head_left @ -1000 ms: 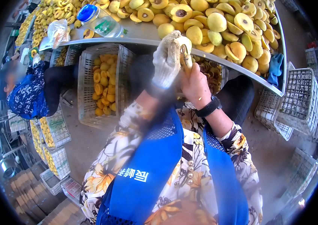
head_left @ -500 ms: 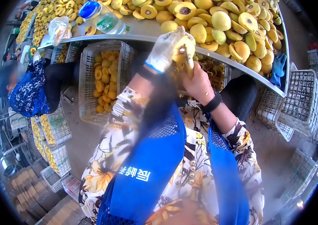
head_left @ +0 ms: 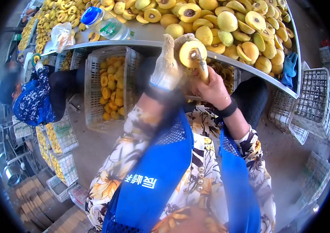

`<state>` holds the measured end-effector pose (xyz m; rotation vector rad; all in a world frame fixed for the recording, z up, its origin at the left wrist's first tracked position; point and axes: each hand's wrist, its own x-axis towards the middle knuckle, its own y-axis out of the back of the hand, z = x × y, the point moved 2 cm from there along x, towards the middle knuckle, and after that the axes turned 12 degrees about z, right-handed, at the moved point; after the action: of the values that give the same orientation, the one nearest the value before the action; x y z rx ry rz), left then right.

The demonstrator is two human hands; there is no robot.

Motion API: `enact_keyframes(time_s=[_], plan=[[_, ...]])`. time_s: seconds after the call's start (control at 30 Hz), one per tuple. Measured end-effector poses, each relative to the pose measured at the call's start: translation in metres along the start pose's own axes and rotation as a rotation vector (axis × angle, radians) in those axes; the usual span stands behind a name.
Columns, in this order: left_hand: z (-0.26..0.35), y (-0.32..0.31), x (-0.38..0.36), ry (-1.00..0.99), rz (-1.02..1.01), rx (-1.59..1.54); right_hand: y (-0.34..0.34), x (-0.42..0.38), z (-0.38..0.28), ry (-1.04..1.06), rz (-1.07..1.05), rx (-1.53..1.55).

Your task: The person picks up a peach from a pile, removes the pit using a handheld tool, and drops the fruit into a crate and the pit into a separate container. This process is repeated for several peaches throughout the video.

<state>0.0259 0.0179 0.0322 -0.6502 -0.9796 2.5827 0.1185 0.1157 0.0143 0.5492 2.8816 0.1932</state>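
My left hand [head_left: 166, 64], in a whitish work glove, grips a halved yellow peach [head_left: 187, 54] at the table's front edge. The peach's cut face is turned up toward me, with a brown hollow at its centre. In my bare right hand [head_left: 212, 90] is a pitting knife [head_left: 203, 71] with a light wooden handle. Its narrow metal end lies against the cut face, right of the hollow. Fingers of the gloved hand behind the fruit are hidden. Beyond both hands, many halved peaches [head_left: 227, 21] are heaped on the metal table [head_left: 149, 40].
A blue-capped bottle [head_left: 108, 27] and a plastic bag [head_left: 62, 37] stand on the table. A blue glove [head_left: 289, 70] hangs at its right corner. Below is a crate [head_left: 91, 85] of peach halves; stacked crates [head_left: 314, 101] stand right. A co-worker [head_left: 34, 99] sits at left.
The pitting knife's end has shifted from the peach's centre to the right of the hollow. The gloved hand has tilted, its thumb now standing up apart from the fruit.
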Motion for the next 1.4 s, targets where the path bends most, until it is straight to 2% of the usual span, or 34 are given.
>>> enact_keyframes(time_s=[0.1, 0.17, 0.2, 0.27, 0.3, 0.33, 0.4, 0.5, 0.53, 0.6, 0.63, 0.67, 0.73, 0.77, 0.8, 0.83, 0.93, 1.0, 1.03, 1.07, 1.1, 1.17, 1.27, 1.3, 1.33, 1.4], plan=[[0.003, -0.003, -0.007, 0.008, -0.075, 0.029, 0.012, -0.003, 0.006, -0.152, -0.241, 0.495], [0.006, -0.009, -0.015, 0.042, -0.187, 0.009, 0.018, -0.003, 0.016, -0.141, -0.343, 0.646], [0.005, -0.014, -0.019, 0.055, -0.139, -0.028, 0.021, -0.002, 0.019, -0.151, -0.403, 0.742], [0.006, -0.018, -0.026, -0.052, -0.173, 0.183, 0.026, 0.000, 0.029, -0.138, -0.485, 0.841], [0.006, -0.019, -0.027, -0.104, -0.190, 0.291, 0.029, 0.001, 0.033, -0.104, -0.477, 0.797], [0.004, -0.018, -0.026, 0.067, -0.127, 0.033, 0.032, 0.002, 0.037, -0.070, -0.465, 0.753], [0.008, -0.020, -0.027, 0.033, -0.145, 0.102, 0.033, 0.001, 0.029, -0.015, -0.414, 0.662], [0.009, -0.019, -0.024, 0.019, -0.091, 0.203, 0.026, 0.000, 0.022, 0.194, -0.075, 0.252], [0.007, -0.018, -0.022, 0.022, -0.058, 0.236, 0.033, 0.001, 0.013, 0.399, 0.025, -0.222], [0.008, -0.015, -0.020, -0.192, -0.098, 0.561, 0.031, 0.001, 0.019, 0.535, 0.118, -0.453], [0.004, -0.012, -0.018, -0.234, -0.087, 0.586, 0.029, 0.000, 0.020, 0.602, 0.166, -0.569], [0.001, -0.009, -0.015, -0.276, -0.075, 0.610, 0.026, -0.002, 0.019, 0.548, 0.251, -0.556], [-0.020, 0.010, -0.003, -0.392, 0.033, 0.688, 0.024, 0.009, 0.027, 0.436, 0.392, -0.246], [-0.020, 0.006, -0.009, -0.259, 0.037, 0.491, 0.023, 0.011, 0.029, 0.375, 0.459, -0.090], [-0.019, 0.002, -0.015, -0.133, 0.060, 0.290, 0.019, 0.011, 0.030, 0.264, 0.402, 0.067], [-0.024, 0.000, -0.016, -0.128, 0.065, 0.254, 0.015, 0.010, 0.029, 0.147, 0.360, 0.221], [-0.035, -0.007, -0.016, -0.065, 0.084, 0.155, 0.019, 0.011, 0.021, 0.118, 0.370, 0.134], [-0.027, -0.003, -0.010, 0.016, -0.056, 0.190, 0.032, 0.013, 0.013, 0.123, 0.308, 0.056], [-0.020, 0.000, -0.009, 0.054, -0.124, 0.207, 0.038, 0.015, 0.005, 0.198, 0.243, -0.013], [-0.011, 0.001, -0.013, 0.233, -0.083, 0.219, 0.045, 0.017, -0.003, 0.276, 0.181, -0.078], [-0.008, 0.000, -0.014, 0.044, -0.146, 0.507, 0.048, 0.019, -0.015, 0.442, 0.144, -0.238], [-0.005, -0.002, -0.017, -0.351, -0.277, 1.073, 0.045, 0.027, -0.017, 0.627, 0.181, -0.391], [-0.019, -0.005, -0.008, -0.034, 0.017, 0.270, 0.048, 0.028, -0.025, 0.398, 0.377, -0.456], [-0.022, -0.005, -0.007, 0.071, 0.114, 0.002, 0.048, 0.026, -0.023, 0.379, 0.371, -0.463], [-0.020, -0.006, -0.007, 0.129, 0.114, -0.142, 0.049, 0.022, -0.017, 0.357, 0.363, -0.469], [-0.023, 0.000, -0.002, 0.056, 0.107, -0.126, 0.045, 0.011, -0.001, 0.290, 0.316, -0.465]])
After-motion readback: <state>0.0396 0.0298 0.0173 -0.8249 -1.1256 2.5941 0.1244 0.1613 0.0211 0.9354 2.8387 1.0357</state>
